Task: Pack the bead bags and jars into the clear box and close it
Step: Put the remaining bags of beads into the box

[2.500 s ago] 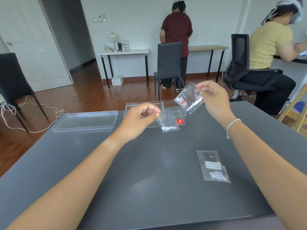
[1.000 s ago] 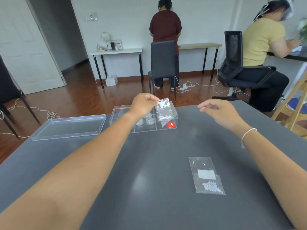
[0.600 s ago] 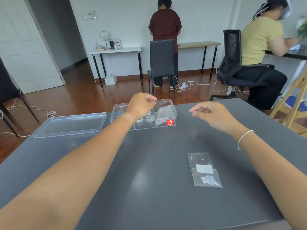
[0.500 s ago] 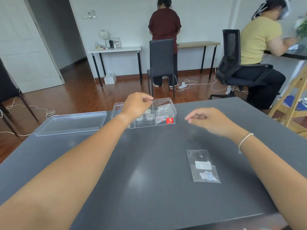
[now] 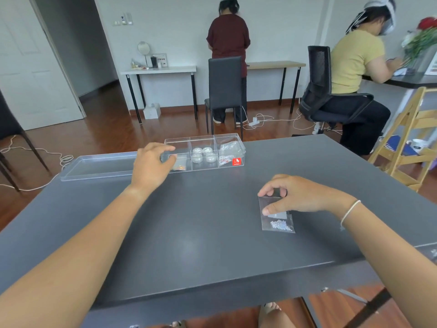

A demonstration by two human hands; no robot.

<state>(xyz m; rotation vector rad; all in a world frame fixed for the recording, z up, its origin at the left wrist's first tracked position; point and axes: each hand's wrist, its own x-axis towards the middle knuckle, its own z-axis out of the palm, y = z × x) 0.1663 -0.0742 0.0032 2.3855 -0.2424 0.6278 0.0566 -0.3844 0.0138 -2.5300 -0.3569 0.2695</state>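
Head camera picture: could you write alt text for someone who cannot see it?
A person's right hand pinches the top of a small bead bag lying on a dark grey table. Their left hand hovers by an open clear box holding jars and bags; its lid lies alongside.

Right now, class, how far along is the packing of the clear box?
Done: four jars sit in the box's middle compartment, bags in the right one. In hand: the right hand is pinching the last bag on the table; the left hand is at the left compartment. Left: pack that bag and fit the lid.
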